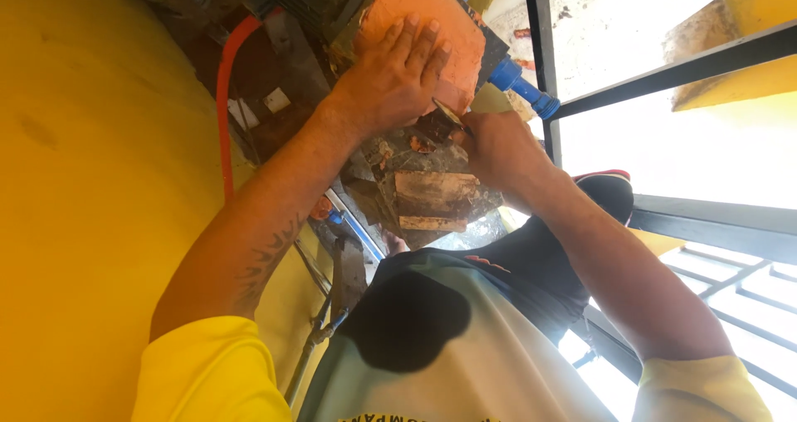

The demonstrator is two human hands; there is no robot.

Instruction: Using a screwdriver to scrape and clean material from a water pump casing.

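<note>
Yellow wall (75, 140) fills the left of the head view, with a black window frame (664, 78) and bright glass on the right. Between them sits a rough stack of broken stone and timber pieces (423, 194), and on top of it rests an orange brick-like block (432, 24), just beside a blue pipe fitting (519, 86). An orange hose (222, 98) runs down the wall side.

The left hand (394, 78) lies flat on the block's face, fingers (415, 44) spread and pressing, not wrapped around anything. The right hand (494, 144) is closed around a small dark tool (448, 113) whose tip meets the block's lower edge; its kind is too hidden to tell.

The block looks stiff, coarse and fairly heavy, with crumbly edges that would likely chip under a knock. Its grainy surface should give good grip; the safest hold seems to be across the broad face with support under the lower edge, away from the corners.
</note>
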